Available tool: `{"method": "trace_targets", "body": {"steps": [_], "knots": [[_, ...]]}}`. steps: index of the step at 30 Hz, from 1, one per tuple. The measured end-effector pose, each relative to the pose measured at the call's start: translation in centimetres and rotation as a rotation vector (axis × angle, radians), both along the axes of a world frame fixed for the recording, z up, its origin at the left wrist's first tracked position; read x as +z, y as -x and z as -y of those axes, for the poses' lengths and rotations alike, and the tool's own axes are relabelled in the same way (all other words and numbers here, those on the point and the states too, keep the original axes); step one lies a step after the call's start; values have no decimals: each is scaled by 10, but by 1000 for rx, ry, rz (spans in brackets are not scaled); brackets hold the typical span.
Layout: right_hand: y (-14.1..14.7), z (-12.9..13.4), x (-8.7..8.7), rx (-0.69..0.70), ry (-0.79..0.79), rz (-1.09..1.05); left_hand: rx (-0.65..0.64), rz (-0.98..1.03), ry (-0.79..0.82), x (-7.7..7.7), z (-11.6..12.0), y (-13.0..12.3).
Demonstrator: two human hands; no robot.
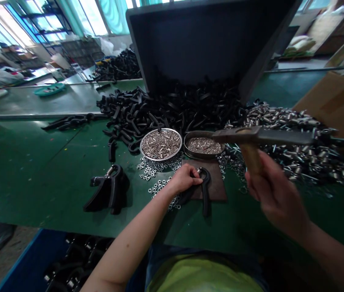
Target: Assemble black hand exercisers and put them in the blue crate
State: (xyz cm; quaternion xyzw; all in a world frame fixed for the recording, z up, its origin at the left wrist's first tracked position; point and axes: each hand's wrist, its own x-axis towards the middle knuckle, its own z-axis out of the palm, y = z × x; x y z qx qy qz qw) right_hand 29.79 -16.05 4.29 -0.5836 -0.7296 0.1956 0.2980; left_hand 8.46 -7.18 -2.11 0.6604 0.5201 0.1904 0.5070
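Note:
My left hand [186, 178] is closed on a black clamp [206, 190], whose head rests on a brown metal plate [220, 182]; one handle extends past the plate's front edge. A bit of spring shows near my fingertips. Raised to the right of the plate, my right hand [273, 190] is wrapped round the wooden handle of a hammer [260, 136]. The hammer's head is level, above the loose springs. Behind the plate are a round dish of small metal pins [161, 144] and an oval tin of small metal parts [204, 145].
Black handles [172, 109] spill from a large tipped grey bin [211, 44]. Silver springs [281, 117] are heaped at the right, near a cardboard box [336, 105]. Small nuts or rings [159, 186] lie by my left wrist. Assembled clamps [109, 190] stand left; a blue crate [28, 259] sits below.

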Motion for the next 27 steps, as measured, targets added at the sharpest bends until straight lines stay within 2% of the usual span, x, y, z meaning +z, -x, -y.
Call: {"method": "trace_targets", "body": {"steps": [2,4,6,8,10,14,16,19,22,24,25,27], "knots": [[2,-11,-17,52,37,153,14,-2,-10,-1,1,0],[5,-18,-25,111,111,232,29,-4,-24,-3,1,1],[6,-20,-20,95,91,231,17,-10,-41,-4,1,1],[7,-18,-12,6,-11,187,-1,-21,-57,-4,0,1],[7,-16,-13,-39,-64,184,1,-44,-71,-3,-1,1],[2,-21,-35,70,140,309,17,-104,-151,-2,4,1],[1,-21,-37,91,185,294,40,-143,-276,-4,13,3],[2,-8,-16,85,92,183,160,-231,-515,-8,34,6],[4,13,3,20,-125,48,259,-342,-622,-12,56,8],[3,22,-1,-7,-253,29,228,-406,-592,-13,65,9],[3,24,-7,13,-257,68,201,-432,-562,-13,67,8],[3,22,-21,105,-130,202,162,-471,-509,-14,68,7]]}}
